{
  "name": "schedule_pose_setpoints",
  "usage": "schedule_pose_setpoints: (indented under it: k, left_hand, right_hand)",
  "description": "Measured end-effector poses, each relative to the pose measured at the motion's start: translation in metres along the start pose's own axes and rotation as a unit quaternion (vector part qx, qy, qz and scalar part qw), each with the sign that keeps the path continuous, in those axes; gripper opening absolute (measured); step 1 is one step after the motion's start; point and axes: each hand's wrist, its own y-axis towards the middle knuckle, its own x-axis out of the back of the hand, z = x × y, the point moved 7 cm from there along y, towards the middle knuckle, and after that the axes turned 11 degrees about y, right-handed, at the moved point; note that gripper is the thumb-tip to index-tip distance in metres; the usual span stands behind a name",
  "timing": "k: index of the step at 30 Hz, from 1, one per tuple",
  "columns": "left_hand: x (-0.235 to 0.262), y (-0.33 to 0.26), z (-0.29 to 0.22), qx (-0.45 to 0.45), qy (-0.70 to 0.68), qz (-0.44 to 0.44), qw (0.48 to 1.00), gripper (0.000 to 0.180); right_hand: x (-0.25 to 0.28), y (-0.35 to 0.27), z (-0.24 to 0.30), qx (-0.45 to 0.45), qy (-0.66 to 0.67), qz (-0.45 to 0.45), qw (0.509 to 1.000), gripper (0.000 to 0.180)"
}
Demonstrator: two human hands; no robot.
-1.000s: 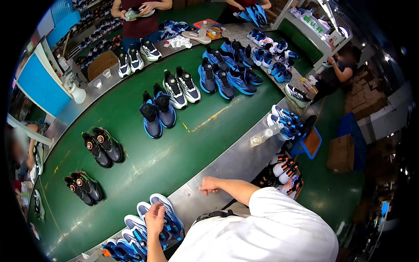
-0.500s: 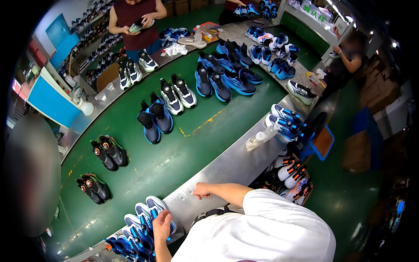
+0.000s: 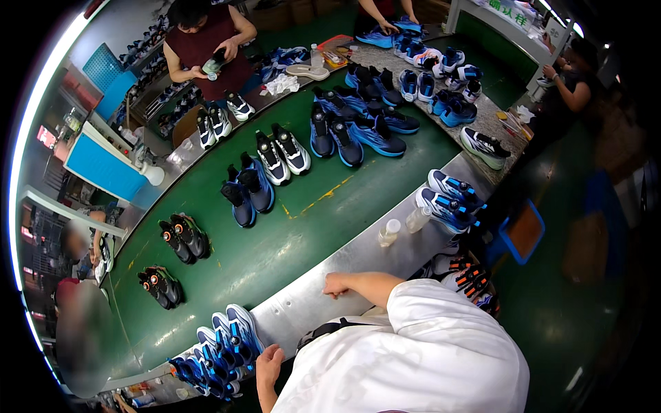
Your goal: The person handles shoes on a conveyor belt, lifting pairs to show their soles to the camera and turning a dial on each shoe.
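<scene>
- At the bottom of the frame, my left hand [image 3: 267,359] hangs loosely curled and empty, just beside the blue shoes [image 3: 227,347].
- Mid-frame, my right hand [image 3: 337,284] rests half-closed on the metal ledge [image 3: 303,310], holding nothing.
- Farther up, the belt [image 3: 289,234] carries shoe pairs; I judge a careless elbow could knock the bottles [image 3: 403,226] over.

Blue-and-white sneakers [image 3: 231,341] on a green belt [image 3: 289,234]; steel-grey ledge [image 3: 310,306]; black pairs [image 3: 182,237] with red accents
</scene>
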Motion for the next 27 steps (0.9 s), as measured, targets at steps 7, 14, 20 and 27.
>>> schedule_pose_setpoints:
  k: [7,14,20,27]
  left_hand:
    - [-0.01,-0.031,-0.01,0.037,0.016,-0.031,0.999,0.044]
    - [-0.03,-0.017,0.035,0.04,0.027,-0.04,0.998,0.043]
    - [-0.057,0.027,0.072,0.033,0.071,-0.015,0.997,0.039]
    - [-0.11,0.115,0.167,0.034,0.049,-0.033,0.998,0.039]
  right_hand:
    - [-0.002,0.001,-0.001,0.006,0.013,0.019,1.0,0.039]
    - [-0.005,0.008,-0.003,-0.032,0.017,0.039,0.999,0.036]
    - [-0.003,-0.001,0.006,-0.035,-0.001,0.035,0.999,0.037]
    - [-0.004,0.0,0.009,-0.037,0.0,0.039,0.999,0.038]
